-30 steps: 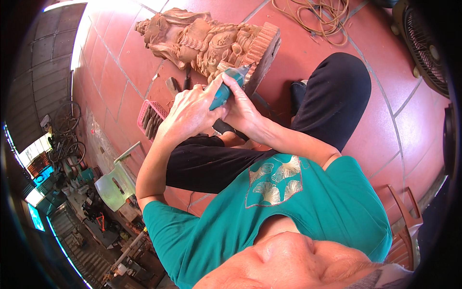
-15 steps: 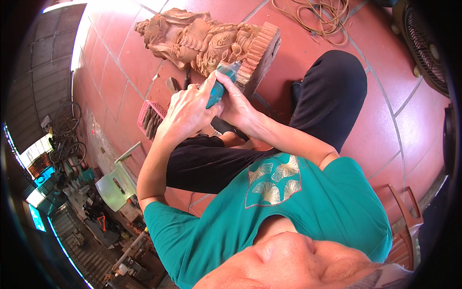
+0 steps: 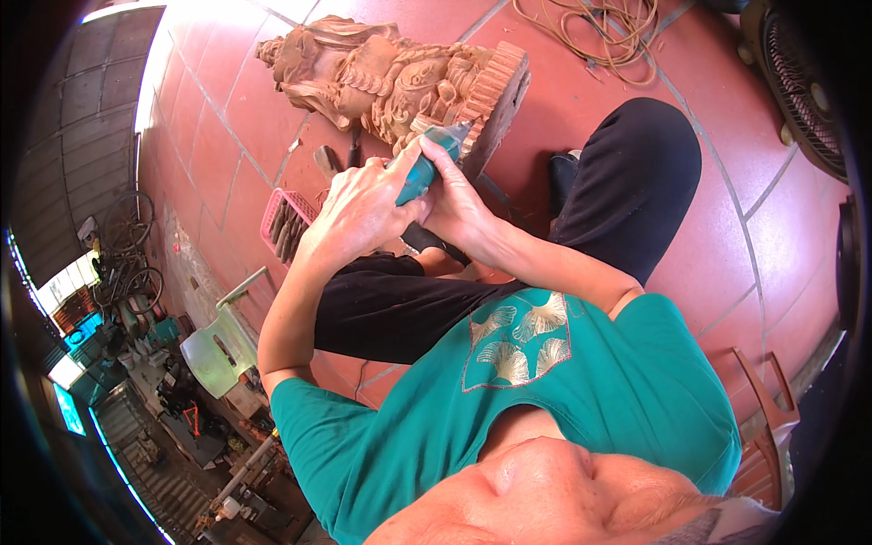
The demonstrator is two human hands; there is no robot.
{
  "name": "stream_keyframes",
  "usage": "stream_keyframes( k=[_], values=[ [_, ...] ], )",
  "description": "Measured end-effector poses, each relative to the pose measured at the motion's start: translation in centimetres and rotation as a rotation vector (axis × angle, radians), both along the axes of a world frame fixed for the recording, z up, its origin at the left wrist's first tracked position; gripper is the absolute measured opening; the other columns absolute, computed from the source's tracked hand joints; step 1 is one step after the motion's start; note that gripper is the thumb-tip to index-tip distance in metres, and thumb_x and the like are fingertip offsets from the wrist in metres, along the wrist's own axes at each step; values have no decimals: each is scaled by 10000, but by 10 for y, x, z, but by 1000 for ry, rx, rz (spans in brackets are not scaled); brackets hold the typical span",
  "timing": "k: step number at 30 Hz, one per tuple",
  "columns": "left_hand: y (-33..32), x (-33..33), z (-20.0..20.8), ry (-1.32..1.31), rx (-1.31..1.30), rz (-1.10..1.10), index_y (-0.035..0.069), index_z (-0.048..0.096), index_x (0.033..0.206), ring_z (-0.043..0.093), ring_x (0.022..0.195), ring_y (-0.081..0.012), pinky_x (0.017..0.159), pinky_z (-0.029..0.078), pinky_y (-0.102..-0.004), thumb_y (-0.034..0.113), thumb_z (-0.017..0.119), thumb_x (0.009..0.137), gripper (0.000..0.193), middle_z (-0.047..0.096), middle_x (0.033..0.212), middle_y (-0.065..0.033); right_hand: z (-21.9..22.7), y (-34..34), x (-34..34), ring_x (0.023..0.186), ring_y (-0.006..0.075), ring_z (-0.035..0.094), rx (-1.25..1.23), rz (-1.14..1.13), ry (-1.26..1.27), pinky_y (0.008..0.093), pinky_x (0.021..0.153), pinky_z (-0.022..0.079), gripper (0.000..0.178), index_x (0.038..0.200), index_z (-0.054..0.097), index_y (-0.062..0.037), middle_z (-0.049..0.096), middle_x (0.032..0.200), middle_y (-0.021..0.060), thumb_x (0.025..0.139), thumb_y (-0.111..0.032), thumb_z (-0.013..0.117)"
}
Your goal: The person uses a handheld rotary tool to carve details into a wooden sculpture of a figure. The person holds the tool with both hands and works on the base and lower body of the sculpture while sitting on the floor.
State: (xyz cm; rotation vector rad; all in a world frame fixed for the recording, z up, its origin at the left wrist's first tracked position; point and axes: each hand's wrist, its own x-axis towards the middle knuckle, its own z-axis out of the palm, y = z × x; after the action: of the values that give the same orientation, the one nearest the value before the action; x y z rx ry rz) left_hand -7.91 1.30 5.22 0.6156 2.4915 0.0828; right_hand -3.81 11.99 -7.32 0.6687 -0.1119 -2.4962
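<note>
Both hands are wrapped round a teal handheld power grinder (image 3: 420, 180). My left hand (image 3: 356, 207) closes over its body from the left, while my right hand (image 3: 457, 211) grips it from the right. Its narrow metal nose points up and right, at the near edge of a carved wooden statue (image 3: 391, 77) lying on its side. That nose is close to the statue's ridged base (image 3: 495, 86); whether the bit touches the wood I cannot tell. My fingers partly cover the grinder's lower end.
A pink basket (image 3: 269, 221) with long brown pieces stands left of my hands. A dark-handled tool (image 3: 353, 148) and a wood piece (image 3: 325, 162) lie by the statue. Coiled hose (image 3: 627, 54) and a fan (image 3: 799, 91) are at far right; a pale green chair (image 3: 218, 354) stands left.
The grinder and both hands have shifted slightly right along the statue's near edge. My right knee has moved a little right. The statue looks unmoved.
</note>
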Motion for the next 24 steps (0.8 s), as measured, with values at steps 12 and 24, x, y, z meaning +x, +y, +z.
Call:
stream_keyframes(
  k=[12, 24],
  values=[
    [-2, 2, -1, 25, 46, -8, 134, 405, 1534, 656, 949, -430, 838, 497, -509, 291, 729, 822, 797, 653, 1029, -242, 6, 6, 2, 1060, 170, 656, 46, -2, 12, 363, 919, 543, 448, 1177, 572, -162, 662, 1129, 23, 887, -428, 786],
    [7, -2, 1, -4, 40, 17, 154, 391, 1535, 658, 941, -428, 838, 488, -511, 304, 742, 841, 792, 658, 1014, -238, 3, 9, -2, 1065, 157, 643, 56, -11, 0, 367, 944, 524, 459, 1190, 561, -158, 653, 1121, 11, 886, -412, 792]
  ],
)
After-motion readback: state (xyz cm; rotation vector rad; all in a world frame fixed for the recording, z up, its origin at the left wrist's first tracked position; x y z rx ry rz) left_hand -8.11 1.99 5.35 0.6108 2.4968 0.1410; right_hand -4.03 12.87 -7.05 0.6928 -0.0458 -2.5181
